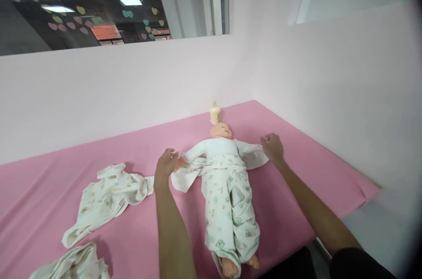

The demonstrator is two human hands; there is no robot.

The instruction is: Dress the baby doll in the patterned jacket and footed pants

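Right now a baby doll point(221, 169) lies on its back in the middle of the pink surface point(296, 191), head toward the far wall and bare feet toward the person standing over it. It wears a white top with the sleeves spread out to either side and loose patterned trousers point(229, 208) printed with small green and pink figures. The person's left hand point(166, 162) rests at the end of the doll's sleeve on that side, fingers curled loosely over the cloth near the doll's small hand; whether the grip actually pinches the fabric I cannot tell. The right hand point(273, 147) sits at the tip of the other sleeve point(252, 156), its grip narrow and the fingers bunched against the edge of the white cloth, apparently holding it. Just beyond the doll's head a small yellowish bottle point(215, 113) stands upright, close to the wall. To the left of the left forearm a crumpled patterned garment point(108, 195) lies spread on the pink cover, and another bundle of similar cloth point(70, 263) sits at the near left edge. A dark window with paper hearts point(79, 9) stuck on it runs above the pale wall.
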